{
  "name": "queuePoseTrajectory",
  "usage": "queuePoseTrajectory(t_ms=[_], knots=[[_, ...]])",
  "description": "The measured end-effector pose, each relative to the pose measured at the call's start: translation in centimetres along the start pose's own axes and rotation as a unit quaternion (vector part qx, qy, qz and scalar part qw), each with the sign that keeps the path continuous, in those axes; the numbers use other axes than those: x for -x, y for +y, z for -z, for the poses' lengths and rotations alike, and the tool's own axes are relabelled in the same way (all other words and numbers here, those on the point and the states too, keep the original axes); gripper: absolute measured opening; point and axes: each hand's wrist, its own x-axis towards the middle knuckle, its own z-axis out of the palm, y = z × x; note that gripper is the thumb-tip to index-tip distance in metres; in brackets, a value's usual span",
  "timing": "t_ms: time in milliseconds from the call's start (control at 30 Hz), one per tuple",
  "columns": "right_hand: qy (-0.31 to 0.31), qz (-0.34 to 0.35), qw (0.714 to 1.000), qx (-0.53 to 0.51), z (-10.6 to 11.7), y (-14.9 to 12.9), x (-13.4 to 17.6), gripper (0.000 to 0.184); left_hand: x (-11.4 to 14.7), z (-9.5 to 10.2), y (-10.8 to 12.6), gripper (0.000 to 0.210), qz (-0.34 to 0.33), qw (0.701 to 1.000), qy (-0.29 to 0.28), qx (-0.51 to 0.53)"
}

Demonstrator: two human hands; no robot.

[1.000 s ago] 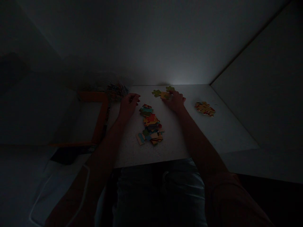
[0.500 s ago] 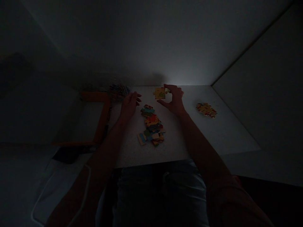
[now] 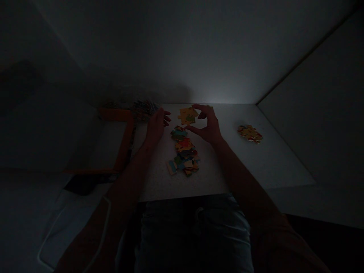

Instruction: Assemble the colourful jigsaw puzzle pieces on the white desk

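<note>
A yellow jigsaw puzzle piece with a green patch is held by its edges between the thumb and index finger of my right hand. It is raised near the back of the white table. My left hand hovers to the left of it, fingers loosely apart with nothing in them. Below and between the hands lies a spread heap of colourful puzzle pieces, red, blue, green and yellow. Another small pile of mostly yellow pieces rests off to the right.
A darker pile of pieces sits at the back left, behind my left hand. Beside it is an orange-brown frame. A black object lies near the frame's lower edge. The wall rises right behind the table. The scene is dim.
My right hand has moved slightly left and nearer with the puzzle piece, which is now tilted a little. The left hand stays almost where it was.
</note>
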Motion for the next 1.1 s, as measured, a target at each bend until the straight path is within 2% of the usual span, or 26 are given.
queuePoseTrajectory(t_ms=[100, 167, 267, 333, 467, 567, 633, 733, 833, 933, 1033, 1100], knots=[[-0.07, 0.035, 0.997, -0.025, -0.3, 0.3, -0.1, 0.084, -0.3, 0.0, 0.2, 0.07, 0.008, 0.999, 0.022, 0.032], [-0.098, 0.05, 0.994, -0.027, -0.7, 1.2, -0.2, 0.077, -0.4, 0.1, 0.5, 0.07, 0.003, 0.998, 0.042, 0.047], [-0.063, -0.005, 0.998, -0.001, -1.7, 3.2, -0.4, 0.054, -0.4, 0.1, 1.1, 0.07, 0.008, 0.997, 0.065, 0.04], [-0.03, -0.065, 0.997, 0.026, -2.3, 4.6, -0.6, 0.048, -0.3, 0.1, 1.6, 0.069, 0.015, 0.997, 0.063, 0.031], [-0.019, -0.14, 0.986, 0.089, -3.6, 6.6, -1.8, 0.057, 0.1, 0.0, 2.0, 0.067, 0.004, 0.998, 0.044, 0.034], [-0.004, -0.149, 0.98, 0.132, -4.4, 6.8, -3.2, 0.065, 0.3, 0.0, 1.9, 0.071, -0.013, 0.998, 0.049, 0.026], [0.008, -0.15, 0.978, 0.148, -4.8, 6.5, -4.1, 0.062, 0.3, 0.1, 1.7, 0.074, -0.017, 0.999, 0.044, 0.02], [0.011, -0.177, 0.974, 0.138, -5.3, 6.1, -5.1, 0.055, 0.3, 0.2, 1.6, 0.071, -0.017, 0.999, 0.024, 0.018], [-0.014, -0.203, 0.975, 0.085, -5.3, 6.2, -5.5, 0.053, 0.3, 0.2, 1.7, 0.07, 0.0, 0.999, 0.034, 0.005], [-0.039, -0.155, 0.987, -0.018, -4.5, 5.7, -4.9, 0.051, 0.3, 0.1, 1.6, 0.068, -0.012, 0.999, 0.033, 0.01], [-0.036, -0.047, 0.994, -0.096, -2.6, 3.8, -2.8, 0.043, 0.4, 0.1, 1.6, 0.068, -0.036, 0.999, 0.027, 0.018], [-0.089, 0.036, 0.991, -0.091, -0.8, 2.4, -1.1, 0.038, 0.5, 0.2, 1.7, 0.062, -0.045, 0.999, 0.025, 0.0]])
